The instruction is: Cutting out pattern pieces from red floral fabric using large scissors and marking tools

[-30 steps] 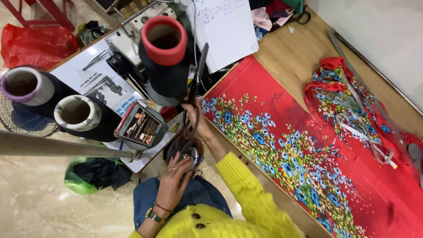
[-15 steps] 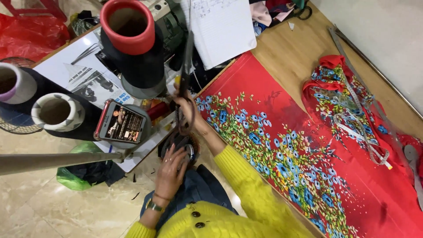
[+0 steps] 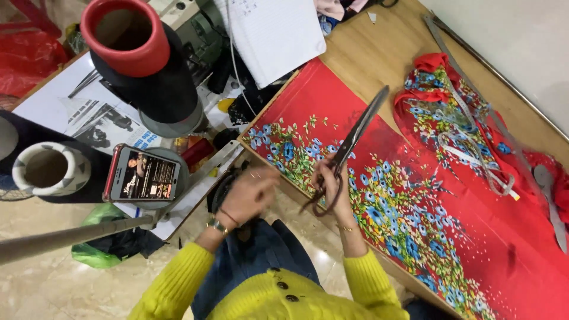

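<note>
1. The right hand [image 3: 329,181] holds a pair of large dark metal tailor's scissors [image 3: 349,145]. The fingers are threaded through the bows and curled shut about them, so the tool hangs from the grip with its blades pointing up and away over the cloth. Held this way, the point is clear of the fabric and not resting on it.

2. The scissors sit above the near edge of the red fabric printed with blue flowers and green leaves [image 3: 415,195], which lies flat across the wooden table [image 3: 367,53]. The blades look closed or nearly so; the view is a little blurred there, so I cannot say for certain.

3. The left hand [image 3: 249,192] hovers just beside the table's corner, fingers loosely bent. It is blurred, and I cannot tell whether it pinches anything small.

4. A second piece of the same red floral cloth [image 3: 438,106] lies bunched farther along the table, with a pale measuring tape [image 3: 480,160] draped across it, close to the flat piece.

5. To the left, a smartphone in a red case [image 3: 142,176] lies face up near a large black thread cone with a red core [image 3: 139,59]. A white sheet of paper [image 3: 272,35] rests near the fabric's far corner.

6. The scissors look long and heavy, dark along the blades, with looped handles showing below the fingers.
</note>
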